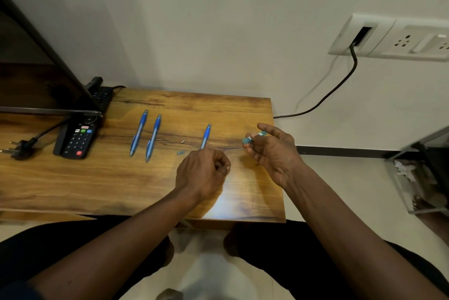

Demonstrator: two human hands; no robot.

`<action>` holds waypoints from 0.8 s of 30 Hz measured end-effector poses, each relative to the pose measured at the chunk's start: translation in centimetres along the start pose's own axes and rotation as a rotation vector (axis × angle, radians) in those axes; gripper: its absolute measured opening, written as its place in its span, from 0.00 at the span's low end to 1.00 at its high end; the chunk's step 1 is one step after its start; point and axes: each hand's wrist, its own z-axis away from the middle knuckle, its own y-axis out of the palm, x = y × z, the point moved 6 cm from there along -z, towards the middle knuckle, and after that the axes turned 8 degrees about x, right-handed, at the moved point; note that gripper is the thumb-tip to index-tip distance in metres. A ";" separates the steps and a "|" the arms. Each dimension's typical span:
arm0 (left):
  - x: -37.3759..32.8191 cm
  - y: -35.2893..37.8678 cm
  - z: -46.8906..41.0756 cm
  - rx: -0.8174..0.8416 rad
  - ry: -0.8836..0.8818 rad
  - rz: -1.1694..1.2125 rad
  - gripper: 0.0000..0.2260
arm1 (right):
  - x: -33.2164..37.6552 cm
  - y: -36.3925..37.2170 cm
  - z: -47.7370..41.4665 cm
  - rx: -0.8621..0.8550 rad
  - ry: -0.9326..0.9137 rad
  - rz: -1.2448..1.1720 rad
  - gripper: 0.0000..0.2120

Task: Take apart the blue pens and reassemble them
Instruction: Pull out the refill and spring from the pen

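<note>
Two whole blue pens (138, 132) (153, 137) lie side by side on the wooden table (73, 178). A third blue pen (206, 136) lies to their right, its lower end hidden behind my left hand (202, 173). That hand pinches one end of a thin refill (233, 148), which stretches across toward my right hand (272, 151). My right hand grips a short blue barrel piece (254, 136) between thumb and fingers. A small blue tip piece (180, 153) and a tiny spring-like part (183, 141) lie loose on the table.
A black remote (77, 139) and a plug with its cable (20, 148) lie at the left, under a dark screen (36, 76). The table's right edge is close to my right hand. A wall socket (388, 37) with a black cable is at the right.
</note>
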 end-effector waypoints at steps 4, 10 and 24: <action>0.2 -0.1 -0.4 -0.021 0.011 0.161 0.03 | 0.1 0.2 0.0 0.006 -0.013 0.016 0.21; -0.9 -0.7 -0.8 0.139 -0.124 1.075 0.08 | 1.2 1.2 0.2 0.033 -0.167 0.171 0.20; -1.9 -1.9 -1.0 0.247 -0.121 1.489 0.10 | 4.2 4.3 2.5 0.032 -0.636 0.571 0.20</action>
